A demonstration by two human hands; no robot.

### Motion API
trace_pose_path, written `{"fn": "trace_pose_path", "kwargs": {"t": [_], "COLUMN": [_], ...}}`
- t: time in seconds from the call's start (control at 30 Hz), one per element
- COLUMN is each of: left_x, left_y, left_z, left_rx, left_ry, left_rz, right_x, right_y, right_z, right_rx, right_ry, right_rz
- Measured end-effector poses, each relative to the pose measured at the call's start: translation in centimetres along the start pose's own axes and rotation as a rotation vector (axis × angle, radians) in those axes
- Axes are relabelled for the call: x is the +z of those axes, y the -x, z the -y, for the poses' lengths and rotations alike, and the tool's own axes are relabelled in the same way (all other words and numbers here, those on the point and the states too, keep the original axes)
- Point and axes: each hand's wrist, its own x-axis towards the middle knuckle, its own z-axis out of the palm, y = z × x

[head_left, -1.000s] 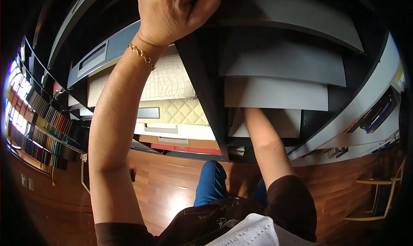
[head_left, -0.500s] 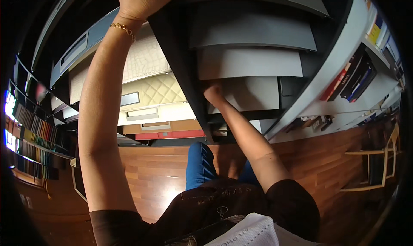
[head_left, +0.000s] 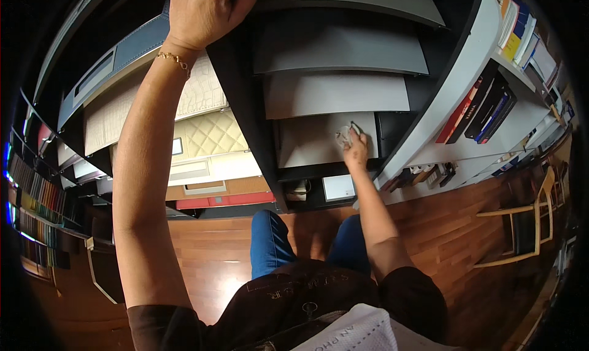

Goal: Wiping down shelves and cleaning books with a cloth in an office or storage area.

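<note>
Nearby, books (head_left: pixel 485 109) right of right hand (head_left: pixel 354 148); cream panel (head_left: pixel 208 136) left.

White label (head_left: pixel 338 187) (square) under shelves

A small crumpled whitish cloth (head_left: pixel 345 134) is lying pressed flat against the front of the lowest grey sample board (head_left: pixel 319 144), which is leaning tilted in the dark rack.
</note>
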Motion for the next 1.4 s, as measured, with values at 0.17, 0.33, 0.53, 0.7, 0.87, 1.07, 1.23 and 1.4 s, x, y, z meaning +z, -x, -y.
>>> {"fn": "trace_pose_path", "kwargs": {"t": [0.17,0.33,0.53,0.7,0.87,1.07,1.23,1.4], "left_x": [-0.1,0.0,0.6,0.0,-3.1,-2.7,-3.9,-4.1], "left_y": [0.2,0.5,0.8,0.8,11.4,19.4,18.8,20.8], "left_z": [0.4,0.6,0.1,-2.4,-20.1,-32.5,-34.2,-32.7], "left_rx": [0.002,0.015,-0.133,-0.132,-0.576,-1.919,-1.682,-1.957], "left_ry": [-0.012,-0.057,0.326,0.021,0.716,1.904,1.980,1.887], "left_rz": [0.011,0.007,-0.087,0.039,0.234,0.482,0.279,0.409], "right_x": [4.7,7.9,0.1,-8.0,-12.4,-14.3,-14.7,-14.4], "right_y": [5.9,11.4,11.1,10.5,11.1,13.0,13.7,14.2], "right_z": [4.2,4.6,3.7,4.5,4.3,4.5,5.0,6.2], "right_rx": [-0.523,-0.432,0.500,0.364,0.314,0.490,0.551,0.467], "right_ry": [0.357,-0.120,-1.708,-1.841,-1.739,-1.605,-1.473,-1.445], "right_rz": [-0.044,0.473,0.674,0.614,0.532,0.379,0.446,0.537]}}
